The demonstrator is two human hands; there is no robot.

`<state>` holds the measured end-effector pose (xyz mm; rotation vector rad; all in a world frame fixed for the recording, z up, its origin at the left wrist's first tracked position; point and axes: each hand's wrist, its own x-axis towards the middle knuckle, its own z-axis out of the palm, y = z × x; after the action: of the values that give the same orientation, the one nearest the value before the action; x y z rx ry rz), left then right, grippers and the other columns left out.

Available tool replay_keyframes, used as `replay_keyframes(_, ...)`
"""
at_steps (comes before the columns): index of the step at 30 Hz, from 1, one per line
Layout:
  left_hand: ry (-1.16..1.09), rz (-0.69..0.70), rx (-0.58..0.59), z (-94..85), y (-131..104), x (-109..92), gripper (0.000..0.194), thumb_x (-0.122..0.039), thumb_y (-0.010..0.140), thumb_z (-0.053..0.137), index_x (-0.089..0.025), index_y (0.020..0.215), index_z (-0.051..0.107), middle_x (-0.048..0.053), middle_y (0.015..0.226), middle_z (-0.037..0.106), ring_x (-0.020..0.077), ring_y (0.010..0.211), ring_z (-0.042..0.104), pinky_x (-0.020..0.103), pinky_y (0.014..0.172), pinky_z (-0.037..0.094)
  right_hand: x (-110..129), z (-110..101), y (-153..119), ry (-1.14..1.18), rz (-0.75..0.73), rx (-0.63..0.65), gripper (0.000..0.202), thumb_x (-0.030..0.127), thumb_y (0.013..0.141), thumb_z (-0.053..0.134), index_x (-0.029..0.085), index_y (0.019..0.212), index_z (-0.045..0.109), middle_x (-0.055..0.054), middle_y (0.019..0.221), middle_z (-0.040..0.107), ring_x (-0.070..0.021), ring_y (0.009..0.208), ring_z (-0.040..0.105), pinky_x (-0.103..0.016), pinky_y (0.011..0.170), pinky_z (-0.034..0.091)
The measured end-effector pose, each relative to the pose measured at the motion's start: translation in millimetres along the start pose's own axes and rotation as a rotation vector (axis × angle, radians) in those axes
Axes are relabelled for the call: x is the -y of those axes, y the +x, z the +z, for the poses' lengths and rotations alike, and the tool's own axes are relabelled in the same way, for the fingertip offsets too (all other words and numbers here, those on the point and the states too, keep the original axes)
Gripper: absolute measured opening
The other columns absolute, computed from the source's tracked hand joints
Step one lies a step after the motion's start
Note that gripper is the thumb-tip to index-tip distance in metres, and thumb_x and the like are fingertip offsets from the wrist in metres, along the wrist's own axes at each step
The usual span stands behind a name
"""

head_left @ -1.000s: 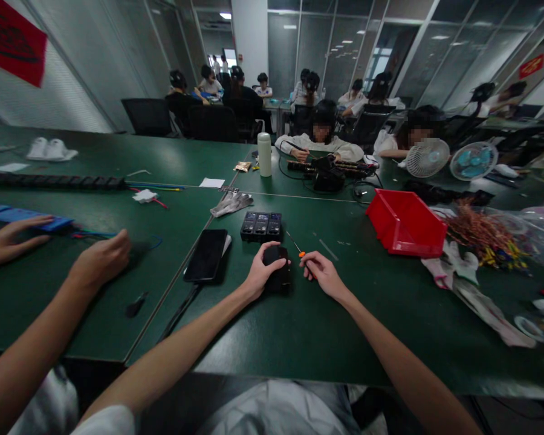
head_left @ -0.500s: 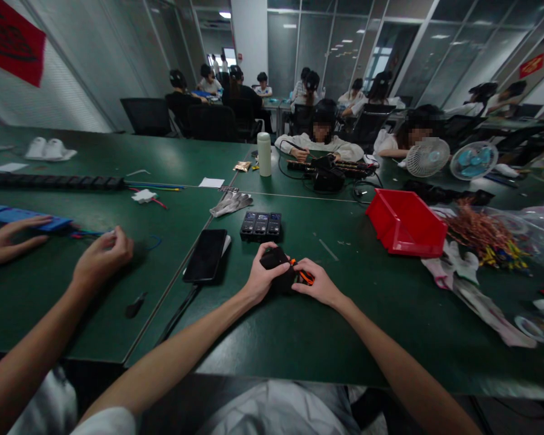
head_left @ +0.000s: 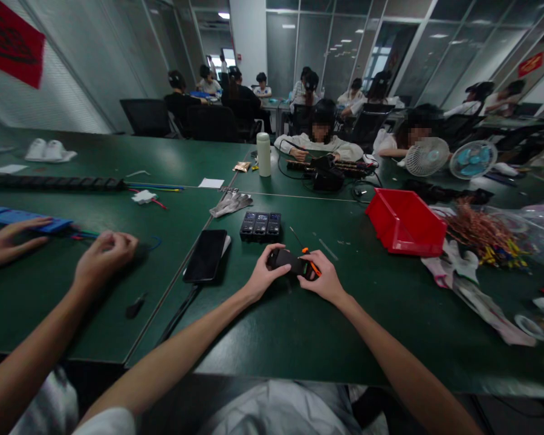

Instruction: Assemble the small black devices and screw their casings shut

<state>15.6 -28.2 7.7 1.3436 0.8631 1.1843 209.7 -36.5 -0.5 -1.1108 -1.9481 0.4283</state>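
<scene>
Between my hands is a small black block-shaped device (head_left: 283, 259), held just above the green table and lying roughly level. My left hand (head_left: 263, 273) is closed around its left end, thumb across the near face. At the device's right end, my right hand (head_left: 325, 278) has its fingers closed on a screwdriver (head_left: 305, 251) with an orange and black handle; the thin shaft points up and away to the left. The right fingertips also touch the device. Just beyond stands a black unit of three joined modules (head_left: 260, 226). Left of my hands lies a black phone (head_left: 205, 255) with a cable.
A red bin (head_left: 405, 222) stands at right, beside copper-coloured wires (head_left: 485, 232) and work gloves (head_left: 457, 266). A grey glove (head_left: 230, 204) and a pale bottle (head_left: 263, 154) are farther back. At left, a co-worker's hands (head_left: 106, 257) are near a blue strip (head_left: 49, 222).
The black device has turned in my hands, showing more of its long face. The screwdriver's shaft has come into view, pointing away from me. The co-worker's right hand shifted slightly right.
</scene>
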Motion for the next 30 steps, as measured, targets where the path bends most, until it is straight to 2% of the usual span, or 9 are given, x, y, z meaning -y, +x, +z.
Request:
replay_keyframes(2, 0.049, -0.030, 0.015, -0.1, 1.0, 3.7, 0.053, -0.033, 0.070, 0.070, -0.021, 0.116, 0.047, 0.005, 0.111, 0.056, 0.0196, 0.102, 0.055, 0.036, 0.094, 0.043, -2.3, -2.5, -0.4, -0.043, 0.015, -0.009, 0.045, 0.025, 0.066, 0.066, 0.021, 0.110, 0.056, -0.009, 0.106, 0.049, -0.0204, 0.090, 0.056, -0.030, 0.071, 0.051)
replay_keyframes(4, 0.052, -0.079, 0.032, -0.4, 1.6, 7.1, 0.055, -0.035, 0.070, 0.069, -0.022, 0.119, 0.046, 0.005, 0.108, 0.055, 0.0193, 0.098, 0.057, 0.036, 0.087, 0.047, -3.9, -4.2, -1.0, -0.070, 0.016, -0.001, 0.046, 0.025, 0.066, 0.065, 0.021, 0.111, 0.056, -0.009, 0.107, 0.048, -0.0197, 0.088, 0.056, -0.029, 0.066, 0.052)
replay_keyframes(7, 0.055, -0.113, 0.057, -2.3, 2.3, 8.3, 0.059, -0.037, 0.070, 0.069, -0.023, 0.122, 0.044, 0.004, 0.100, 0.054, 0.0176, 0.088, 0.058, 0.033, 0.075, 0.051, -4.6, -5.1, -1.7, -0.087, 0.008, 0.015, 0.047, 0.024, 0.068, 0.064, 0.022, 0.113, 0.055, -0.008, 0.109, 0.047, -0.0197, 0.090, 0.056, -0.029, 0.068, 0.053)
replay_keyframes(12, 0.188, -0.021, 0.029, -5.9, 3.5, 4.4, 0.058, -0.035, 0.065, 0.073, -0.021, 0.116, 0.049, 0.001, 0.089, 0.057, 0.0145, 0.081, 0.056, 0.028, 0.073, 0.048, -2.4, -5.0, -0.4, -0.053, 0.021, 0.030, 0.048, 0.023, 0.070, 0.063, 0.023, 0.118, 0.053, -0.009, 0.113, 0.045, -0.0208, 0.097, 0.055, -0.031, 0.072, 0.053)
replay_keyframes(18, 0.222, 0.068, -0.067, -3.8, 4.1, 5.9, 0.051, -0.035, 0.064, 0.074, -0.019, 0.107, 0.053, 0.003, 0.093, 0.059, 0.0165, 0.084, 0.056, 0.029, 0.075, 0.046, -1.7, -5.9, 4.1, 0.067, 0.073, -0.011, 0.050, 0.028, 0.071, 0.068, 0.023, 0.119, 0.052, -0.009, 0.113, 0.048, -0.0245, 0.110, 0.049, -0.041, 0.094, 0.043)
replay_keyframes(24, 0.173, 0.143, -0.046, 0.9, 1.6, -0.2, 0.049, -0.033, 0.065, 0.074, -0.019, 0.107, 0.053, 0.004, 0.099, 0.059, 0.0186, 0.091, 0.057, 0.033, 0.083, 0.045, -11.6, -0.5, 3.7, 0.337, 0.271, 0.074, 0.056, 0.037, 0.072, 0.069, 0.021, 0.121, 0.047, -0.009, 0.117, 0.051, -0.0227, 0.108, 0.054, -0.038, 0.087, 0.048)
replay_keyframes(30, 0.176, 0.166, -0.041, 1.8, -0.7, -0.9, 0.049, -0.033, 0.064, 0.074, -0.020, 0.107, 0.052, 0.004, 0.099, 0.058, 0.0183, 0.089, 0.057, 0.033, 0.081, 0.047, -14.6, 3.3, 1.7, 0.407, 0.292, 0.074, 0.055, 0.038, 0.071, 0.070, 0.019, 0.118, 0.047, -0.010, 0.116, 0.052, -0.0222, 0.108, 0.054, -0.037, 0.089, 0.048)
